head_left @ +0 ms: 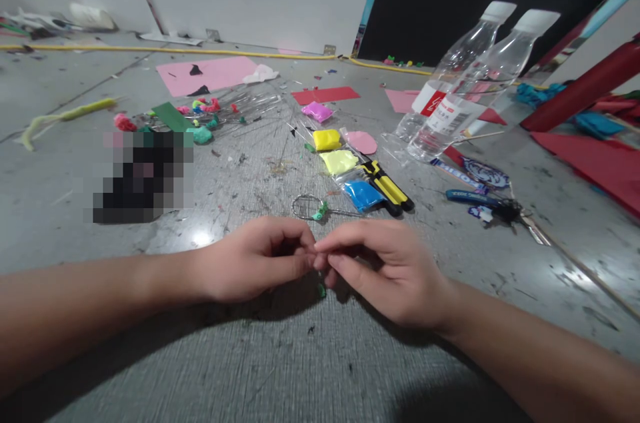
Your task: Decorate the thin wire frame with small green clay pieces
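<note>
Both hands meet low in the middle, above the grey surface (235,369). The left hand (270,259) is half curled, thumb drawn in to the fingers; the right hand (390,269) is bent the same way, its thumb and forefinger closed to a narrow gap at the left fingertips. Whatever they may grip is hidden, so I cannot tell what either holds. A small green bit (321,290) shows just below the fingertips; whether it is held or lies on the surface is unclear. Just beyond the hands lies a wire ring (295,208) with a green lump (320,211) on it. Past that, a blue pack (364,195), a pale yellow pack (340,162) and a yellow pack (327,139) sit in a row beside black-and-yellow pliers (391,188). At right stand two clear bottles with white caps: the front label (450,115) carries a barcode and small print, the rear label (434,100) a red block with white lettering, none of it readable. Nearby, a blue strap (470,198) bears pale characters and a patterned lanyard (457,173) bold letters, both too blurred to read.
</note>
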A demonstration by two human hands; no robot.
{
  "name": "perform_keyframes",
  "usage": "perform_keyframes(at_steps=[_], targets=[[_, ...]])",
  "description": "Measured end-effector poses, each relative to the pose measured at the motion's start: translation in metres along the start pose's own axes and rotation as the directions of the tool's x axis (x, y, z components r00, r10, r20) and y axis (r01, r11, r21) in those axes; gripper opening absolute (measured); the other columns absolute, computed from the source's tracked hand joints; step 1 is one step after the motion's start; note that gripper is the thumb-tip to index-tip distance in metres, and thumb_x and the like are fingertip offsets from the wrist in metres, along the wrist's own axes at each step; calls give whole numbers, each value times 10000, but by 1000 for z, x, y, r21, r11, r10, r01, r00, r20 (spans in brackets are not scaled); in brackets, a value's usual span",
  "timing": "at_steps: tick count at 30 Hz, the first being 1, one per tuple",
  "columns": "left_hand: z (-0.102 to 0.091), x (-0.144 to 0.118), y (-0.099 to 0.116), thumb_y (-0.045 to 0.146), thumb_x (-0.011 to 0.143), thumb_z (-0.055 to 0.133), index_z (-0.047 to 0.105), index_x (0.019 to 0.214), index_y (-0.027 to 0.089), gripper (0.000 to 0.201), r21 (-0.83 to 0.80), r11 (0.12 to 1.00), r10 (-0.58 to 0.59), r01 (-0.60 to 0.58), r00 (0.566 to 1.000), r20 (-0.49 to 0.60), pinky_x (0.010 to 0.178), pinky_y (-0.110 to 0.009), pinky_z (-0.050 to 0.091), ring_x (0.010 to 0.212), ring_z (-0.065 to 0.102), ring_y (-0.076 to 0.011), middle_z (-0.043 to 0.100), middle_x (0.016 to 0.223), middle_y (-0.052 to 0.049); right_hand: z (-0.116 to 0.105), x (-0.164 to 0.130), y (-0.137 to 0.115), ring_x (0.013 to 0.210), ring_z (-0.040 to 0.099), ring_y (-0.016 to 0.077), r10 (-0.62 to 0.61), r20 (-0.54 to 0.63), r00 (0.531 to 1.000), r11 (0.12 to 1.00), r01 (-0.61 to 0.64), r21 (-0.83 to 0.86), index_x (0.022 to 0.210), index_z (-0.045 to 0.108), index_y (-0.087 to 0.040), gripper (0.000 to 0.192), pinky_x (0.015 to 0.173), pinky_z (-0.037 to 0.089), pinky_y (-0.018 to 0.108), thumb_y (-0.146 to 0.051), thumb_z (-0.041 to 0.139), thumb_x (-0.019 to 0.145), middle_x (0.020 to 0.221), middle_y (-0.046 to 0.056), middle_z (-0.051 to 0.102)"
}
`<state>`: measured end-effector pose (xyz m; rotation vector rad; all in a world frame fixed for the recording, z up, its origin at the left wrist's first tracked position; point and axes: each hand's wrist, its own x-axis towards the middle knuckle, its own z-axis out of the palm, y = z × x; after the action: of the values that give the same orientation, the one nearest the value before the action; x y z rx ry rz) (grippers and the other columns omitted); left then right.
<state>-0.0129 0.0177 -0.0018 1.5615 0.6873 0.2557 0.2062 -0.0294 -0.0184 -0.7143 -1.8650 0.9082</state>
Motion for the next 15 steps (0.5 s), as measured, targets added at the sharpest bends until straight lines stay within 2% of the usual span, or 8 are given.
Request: perform_keyframes(at_steps=[2,5,11,15], targets=[[0,0,1,351,979,587,608,884,157,218,0,1000,-3,3,1000,-1,459,-161,347,566,434,-73,522,693,47,1,-1,0,628,678,105,41,9,999,999,-41,-7,1013,693,-185,127,612,560,246,-106,618,948,809,6,743],[-1,0,3,340,958,595,581,839,161,215,36,999,8,-8,1000,-8,484,-170,352,574,426,-73,491,680,58,1,1,1,640,648,104,-13,45,999,994,18,-111,951,700,-176,40,609,531,229,-143,693,930,753,-6,721],[-1,1,5,302,934,581,600,817,151,192,227,971,79,-77,997,-2,534,-192,377,626,446,-87,508,691,47,2,5,7,704,645,122,-112,54,992,985,118,-129,951,752,-162,57,671,537,254,-123,721,925,776,19,721],[-1,1,6,281,916,582,608,829,153,157,215,974,70,-68,998,-4,548,-199,391,625,465,-87,531,698,45,2,6,9,699,625,122,-157,58,986,983,161,-89,969,765,-162,84,649,539,258,-112,716,923,786,23,704]])
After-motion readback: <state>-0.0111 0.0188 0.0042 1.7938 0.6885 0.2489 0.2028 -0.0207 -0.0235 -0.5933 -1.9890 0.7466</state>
